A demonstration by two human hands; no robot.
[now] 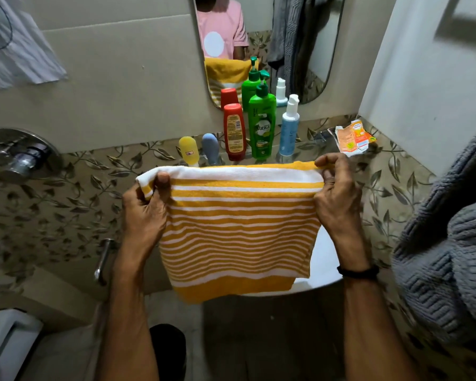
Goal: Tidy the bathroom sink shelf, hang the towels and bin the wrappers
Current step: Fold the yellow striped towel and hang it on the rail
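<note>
At the far left a pale cloth (17, 50) hangs against the wall, and below it sits a chrome wall valve (22, 155), with a metal lever (103, 261) lower and nearer. The left hand (146, 213) pinches the top left corner of the yellow-and-white striped towel (239, 235), thumb on the front and fingers curled behind. The towel hangs folded and stretched between both hands, in front of the shelf (308, 149) and over the white sink (324, 257). Beyond its top edge a row stands on the shelf: a yellow bottle (189, 151), a grey-blue bottle (211, 148) just beside it, a red bottle (234, 132), a green pump bottle (262, 125), then a white-and-blue pump bottle (289, 130). The mirror (313, 64) behind reflects them. The right hand (338, 199), with a black wristband (357, 271), pinches the towel's top right corner, thumb and fingers pressed on the fabric. Just beyond that hand an orange-and-white wrapper (352, 138) lies crumpled at the right end of the shelf. At the far right hangs a grey ribbed towel (448, 257).
</note>
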